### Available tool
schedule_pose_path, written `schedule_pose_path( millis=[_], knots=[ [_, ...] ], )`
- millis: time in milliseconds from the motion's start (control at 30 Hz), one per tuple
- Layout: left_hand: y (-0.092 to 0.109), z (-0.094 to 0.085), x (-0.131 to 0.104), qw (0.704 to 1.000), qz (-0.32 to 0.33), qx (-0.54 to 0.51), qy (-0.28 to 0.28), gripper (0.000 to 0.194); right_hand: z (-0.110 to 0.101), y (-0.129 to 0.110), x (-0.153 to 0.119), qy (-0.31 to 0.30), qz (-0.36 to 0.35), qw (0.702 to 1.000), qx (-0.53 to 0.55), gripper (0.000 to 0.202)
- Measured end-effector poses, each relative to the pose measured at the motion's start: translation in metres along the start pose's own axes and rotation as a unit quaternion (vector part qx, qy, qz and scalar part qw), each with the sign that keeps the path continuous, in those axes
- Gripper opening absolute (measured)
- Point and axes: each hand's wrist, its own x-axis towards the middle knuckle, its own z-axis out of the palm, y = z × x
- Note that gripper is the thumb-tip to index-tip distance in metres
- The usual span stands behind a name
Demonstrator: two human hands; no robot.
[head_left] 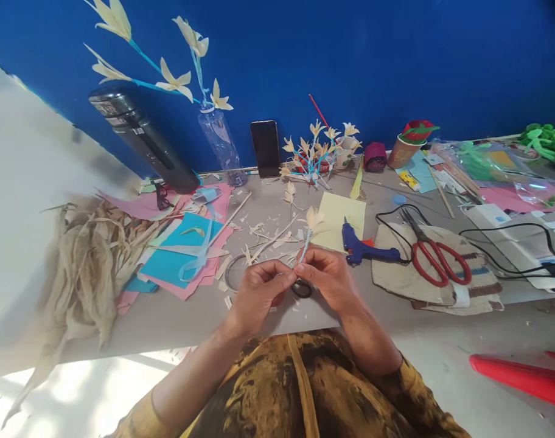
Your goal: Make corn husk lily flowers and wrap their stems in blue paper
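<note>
Between my hands stands a handmade flower with cream petals and a light blue stem. My right hand pinches that stem between thumb and fingers. Thumb and forefinger of my left hand are pressed together at the stem's lower end, touching the right fingertips; the fingers hide the end itself. Dark scissors handles show on the table just beneath both hands. A grey wire coil lies left of them, among cream scraps. Behind the flower is a pale yellow paper sheet.
A blue glue gun and red-handled scissors lie to the right, on and beside a folded cloth. Dried husks hang over the left edge. Finished flowers, a phone, and a plastic bottle stand along the wall.
</note>
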Motion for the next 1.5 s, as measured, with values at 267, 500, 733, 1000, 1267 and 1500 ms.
schedule_pose_path(
  millis=[267,500,733,1000,1267,1500],
  knots=[
    [0.000,-0.002,0.011,0.979,-0.122,-0.130,-0.099,0.026,-0.004,0.006,0.007,-0.055,0.001,0.994,0.099,0.029],
    [0.001,0.000,0.010,0.998,-0.030,-0.050,-0.008,0.034,0.000,0.002,0.006,0.015,0.006,1.000,-0.001,0.028],
    [0.004,-0.007,0.005,0.977,-0.103,-0.153,-0.108,0.025,0.004,0.006,0.005,-0.062,0.001,0.990,0.126,0.018],
    [-0.004,-0.009,-0.001,0.998,-0.008,-0.047,-0.031,0.025,0.004,0.008,-0.003,-0.033,0.006,0.997,0.063,0.022],
    [-0.014,-0.012,-0.004,0.993,0.082,0.065,0.048,0.027,0.017,0.002,-0.003,0.048,-0.012,0.995,0.090,0.023],
    [-0.011,-0.007,-0.002,0.994,-0.066,-0.085,-0.030,0.028,0.006,0.015,-0.010,0.021,0.039,0.992,0.120,0.023]
  ],
)
